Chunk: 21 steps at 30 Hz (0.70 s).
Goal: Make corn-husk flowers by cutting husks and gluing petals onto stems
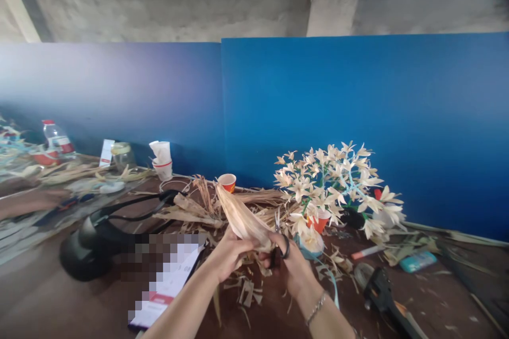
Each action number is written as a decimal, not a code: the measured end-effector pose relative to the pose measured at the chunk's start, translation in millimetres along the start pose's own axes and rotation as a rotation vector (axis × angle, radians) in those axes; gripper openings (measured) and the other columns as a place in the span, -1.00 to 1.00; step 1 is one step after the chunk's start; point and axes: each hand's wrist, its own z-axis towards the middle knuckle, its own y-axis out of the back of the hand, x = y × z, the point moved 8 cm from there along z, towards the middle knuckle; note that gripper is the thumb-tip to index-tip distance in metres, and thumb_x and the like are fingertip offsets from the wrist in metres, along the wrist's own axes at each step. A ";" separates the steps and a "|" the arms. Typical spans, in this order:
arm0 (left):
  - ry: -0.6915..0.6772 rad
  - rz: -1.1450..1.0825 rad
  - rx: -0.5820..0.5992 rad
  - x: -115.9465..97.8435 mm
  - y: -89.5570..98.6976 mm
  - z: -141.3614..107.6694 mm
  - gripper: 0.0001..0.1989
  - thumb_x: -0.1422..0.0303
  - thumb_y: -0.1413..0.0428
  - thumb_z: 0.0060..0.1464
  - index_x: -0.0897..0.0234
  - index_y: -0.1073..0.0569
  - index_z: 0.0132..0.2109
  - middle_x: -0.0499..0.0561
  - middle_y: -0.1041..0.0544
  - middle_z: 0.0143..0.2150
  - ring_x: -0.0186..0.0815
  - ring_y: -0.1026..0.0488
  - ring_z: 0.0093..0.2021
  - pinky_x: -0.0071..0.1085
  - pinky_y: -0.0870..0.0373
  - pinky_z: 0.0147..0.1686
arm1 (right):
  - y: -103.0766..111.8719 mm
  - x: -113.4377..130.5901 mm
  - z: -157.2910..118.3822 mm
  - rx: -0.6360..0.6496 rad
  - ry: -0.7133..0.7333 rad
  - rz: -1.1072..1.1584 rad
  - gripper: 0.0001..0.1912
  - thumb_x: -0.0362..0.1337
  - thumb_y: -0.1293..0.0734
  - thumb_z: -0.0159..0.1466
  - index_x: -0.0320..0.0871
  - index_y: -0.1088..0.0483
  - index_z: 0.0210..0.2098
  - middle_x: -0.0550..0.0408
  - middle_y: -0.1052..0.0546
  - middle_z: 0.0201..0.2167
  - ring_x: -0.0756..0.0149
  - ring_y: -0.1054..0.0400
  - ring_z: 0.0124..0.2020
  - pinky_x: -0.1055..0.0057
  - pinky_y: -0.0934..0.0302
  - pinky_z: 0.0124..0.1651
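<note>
A pale dried corn husk point(244, 217) is raised at the centre, its pointed end up and to the left. My left hand point(231, 251) grips its lower left side, fingers closed around it. Black-handled scissors point(284, 246) are in my right hand point(288, 265), blades pointing up, beside the husk's lower right end. The fingertips of my right hand also touch the husk there. Small husk scraps point(249, 292) lie on the brown table point(222, 320) below my hands.
Husk flowers point(326, 180) stand at the right, near a glue gun point(384, 291) and a teal packet point(418, 261). A phone point(170, 286) and black headset-like object point(85, 249) lie left. Another person's hand point(37, 199) is far left. Behind are a paper cup point(227, 182) and blue partition point(358, 100).
</note>
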 end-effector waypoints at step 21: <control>-0.089 0.078 -0.361 8.6 33.1 4.8 -0.76 0.31 -0.19 -0.19 0.35 -0.43 -0.33 -0.02 -0.50 -0.48 -0.29 -0.45 -0.45 -0.46 -0.31 -0.44 | 4.1 23.9 3.7 -0.037 0.530 -0.557 -0.73 -0.10 -0.32 0.05 -0.22 -0.38 -0.49 0.07 -0.46 -0.59 0.33 -0.30 -0.56 0.48 -0.17 -0.53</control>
